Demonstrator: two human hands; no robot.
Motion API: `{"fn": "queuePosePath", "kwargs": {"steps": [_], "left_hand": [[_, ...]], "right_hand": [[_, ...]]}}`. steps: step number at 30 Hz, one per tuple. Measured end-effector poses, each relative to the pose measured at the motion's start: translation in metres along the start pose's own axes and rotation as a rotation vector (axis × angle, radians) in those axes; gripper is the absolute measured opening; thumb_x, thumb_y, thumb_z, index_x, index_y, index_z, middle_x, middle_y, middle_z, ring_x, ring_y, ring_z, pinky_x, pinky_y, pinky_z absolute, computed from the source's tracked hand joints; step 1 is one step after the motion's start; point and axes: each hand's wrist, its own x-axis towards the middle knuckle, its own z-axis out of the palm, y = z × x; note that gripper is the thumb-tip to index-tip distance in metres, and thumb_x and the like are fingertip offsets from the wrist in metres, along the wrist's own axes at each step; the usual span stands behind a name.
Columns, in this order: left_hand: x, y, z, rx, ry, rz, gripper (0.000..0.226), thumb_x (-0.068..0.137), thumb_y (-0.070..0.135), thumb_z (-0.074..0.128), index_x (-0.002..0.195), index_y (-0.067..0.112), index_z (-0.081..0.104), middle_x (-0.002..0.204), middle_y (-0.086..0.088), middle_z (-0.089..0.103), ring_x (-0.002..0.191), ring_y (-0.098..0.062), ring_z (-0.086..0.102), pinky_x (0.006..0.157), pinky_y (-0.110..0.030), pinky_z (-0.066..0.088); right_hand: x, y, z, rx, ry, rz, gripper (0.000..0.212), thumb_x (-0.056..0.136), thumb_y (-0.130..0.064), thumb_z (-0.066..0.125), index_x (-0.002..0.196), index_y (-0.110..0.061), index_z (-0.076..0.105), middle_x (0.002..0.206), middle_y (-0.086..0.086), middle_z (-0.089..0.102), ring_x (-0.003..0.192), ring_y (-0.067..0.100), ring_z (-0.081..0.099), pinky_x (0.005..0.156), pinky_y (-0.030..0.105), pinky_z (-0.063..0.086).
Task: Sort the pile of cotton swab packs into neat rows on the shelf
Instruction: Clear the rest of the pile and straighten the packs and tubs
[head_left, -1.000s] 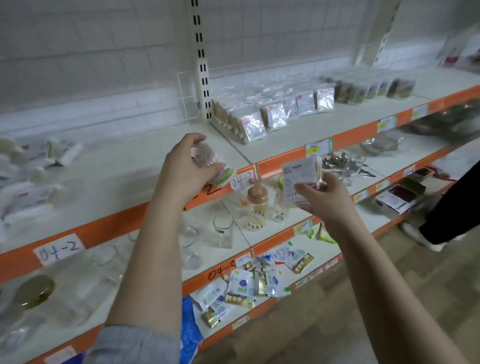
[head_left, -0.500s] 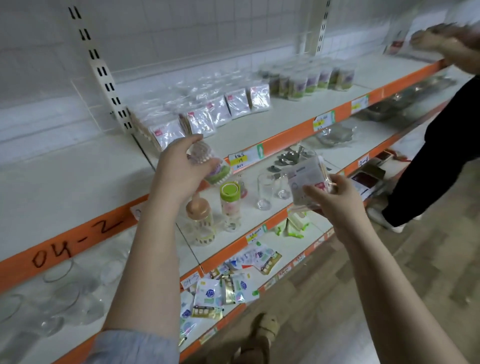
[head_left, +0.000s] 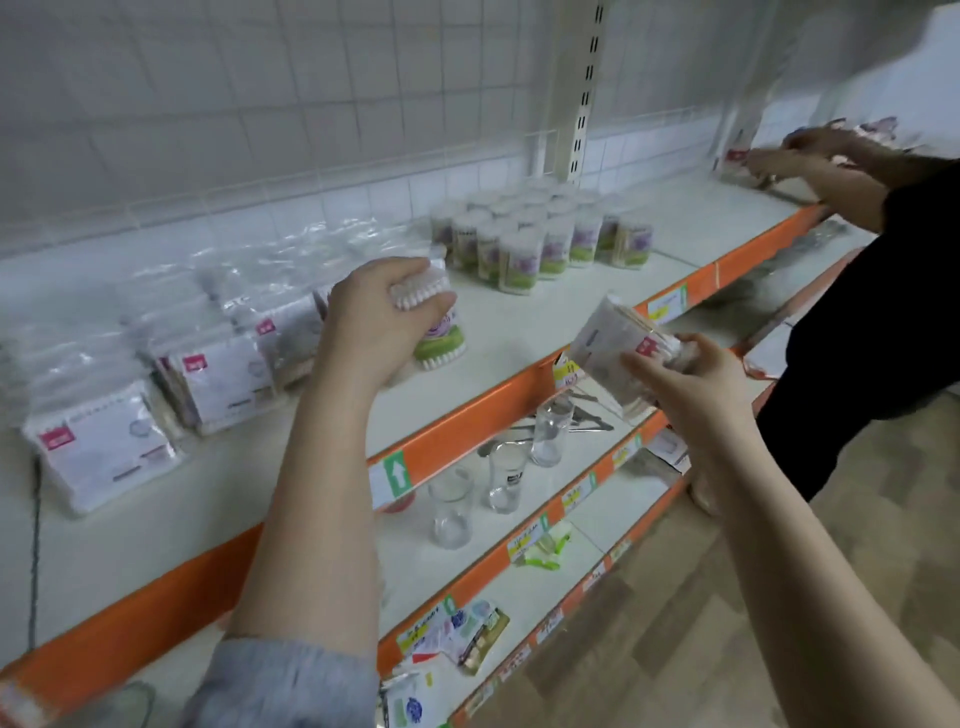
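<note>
The left hand (head_left: 371, 317) has its grip curled over the top of a round tub of cotton swabs (head_left: 434, 325), holding it tilted above the white top shelf (head_left: 519, 332). Just to the left of that grip stand rows of flat bagged cotton swab packs (head_left: 156, 374) with pink labels, upright and leaning slightly. Beyond the grip, farther back and to the right, a cluster of matching round swab tubs (head_left: 535, 239) stands upright in rows. The right hand (head_left: 691, 384) pinches a flat bagged swab pack (head_left: 618, 348), its grip narrow on the pack's lower edge, out in front of the orange shelf edge (head_left: 467, 421). Below that grip, on the next shelf down, stand several drinking glasses (head_left: 498, 478). At far right another person's hands (head_left: 810, 156) reach onto the top shelf.
</note>
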Motion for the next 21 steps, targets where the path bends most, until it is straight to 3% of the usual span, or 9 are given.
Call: {"fn": "queuePosePath", "kwargs": {"steps": [2, 5, 8, 10, 12, 16, 18, 21], "left_hand": [[0.016, 0.003, 0.015, 0.014, -0.008, -0.005, 0.044, 0.078, 0.029, 0.074, 0.12, 0.02, 0.064, 0.124, 0.003, 0.062, 0.115, -0.009, 0.054, 0.1, -0.022, 0.04], [0.034, 0.006, 0.033, 0.004, -0.036, -0.028, 0.042, 0.081, 0.027, 0.072, 0.122, 0.022, 0.063, 0.126, 0.004, 0.061, 0.111, -0.003, 0.052, 0.091, -0.014, 0.037], [0.049, 0.008, 0.05, -0.002, -0.032, -0.048, 0.036, 0.084, 0.024, 0.069, 0.119, 0.021, 0.065, 0.123, 0.006, 0.062, 0.104, 0.0, 0.051, 0.082, -0.009, 0.038], [0.058, 0.01, 0.062, 0.003, -0.015, -0.039, 0.035, 0.084, 0.023, 0.069, 0.118, 0.02, 0.065, 0.121, 0.006, 0.063, 0.102, 0.0, 0.053, 0.082, -0.009, 0.039], [0.067, 0.013, 0.076, 0.014, 0.003, -0.025, 0.034, 0.084, 0.022, 0.069, 0.118, 0.019, 0.066, 0.119, 0.006, 0.062, 0.105, -0.003, 0.054, 0.086, -0.01, 0.04], [0.084, 0.021, 0.11, 0.05, 0.031, 0.002, 0.033, 0.084, 0.018, 0.069, 0.117, 0.017, 0.066, 0.112, 0.014, 0.056, 0.101, 0.004, 0.048, 0.075, 0.009, 0.029], [0.091, 0.025, 0.13, 0.059, 0.035, 0.009, 0.033, 0.083, 0.017, 0.07, 0.116, 0.017, 0.066, 0.113, 0.013, 0.056, 0.102, 0.004, 0.048, 0.081, 0.007, 0.03], [0.097, 0.033, 0.162, 0.054, 0.029, -0.013, 0.035, 0.081, 0.013, 0.071, 0.116, 0.016, 0.067, 0.12, 0.006, 0.06, 0.109, -0.002, 0.051, 0.096, -0.01, 0.037]], "right_hand": [[0.023, 0.003, -0.001, 0.01, -0.003, -0.021, 0.016, 0.079, -0.016, 0.072, 0.089, -0.013, 0.06, 0.075, -0.001, 0.063, 0.055, -0.005, 0.058, 0.054, 0.011, 0.047], [0.052, 0.012, 0.001, 0.064, -0.021, -0.003, 0.01, 0.081, -0.013, 0.07, 0.089, -0.013, 0.064, 0.082, 0.003, 0.068, 0.066, 0.006, 0.064, 0.063, 0.021, 0.052], [0.079, 0.018, 0.002, 0.083, -0.055, -0.016, 0.007, 0.083, -0.014, 0.066, 0.086, -0.02, 0.063, 0.081, -0.002, 0.068, 0.06, -0.001, 0.063, 0.054, 0.014, 0.049], [0.1, 0.024, 0.001, 0.095, -0.06, -0.006, 0.006, 0.083, -0.019, 0.067, 0.085, -0.023, 0.063, 0.086, 0.002, 0.07, 0.067, 0.007, 0.065, 0.057, 0.022, 0.05], [0.122, 0.03, 0.0, 0.12, -0.052, 0.004, 0.009, 0.081, -0.027, 0.07, 0.088, -0.024, 0.063, 0.09, 0.004, 0.071, 0.079, 0.017, 0.068, 0.071, 0.033, 0.056], [0.166, 0.038, -0.008, 0.221, -0.054, 0.017, 0.019, 0.08, -0.031, 0.074, 0.094, -0.021, 0.064, 0.094, 0.009, 0.071, 0.081, 0.021, 0.069, 0.078, 0.039, 0.056], [0.191, 0.041, -0.015, 0.257, -0.093, -0.006, 0.016, 0.078, -0.032, 0.075, 0.086, -0.022, 0.066, 0.09, 0.006, 0.071, 0.084, 0.023, 0.069, 0.079, 0.04, 0.055], [0.228, 0.04, -0.026, 0.264, -0.197, -0.054, 0.01, 0.076, -0.026, 0.076, 0.078, -0.022, 0.068, 0.079, 0.0, 0.07, 0.076, 0.016, 0.066, 0.071, 0.032, 0.051]]}}
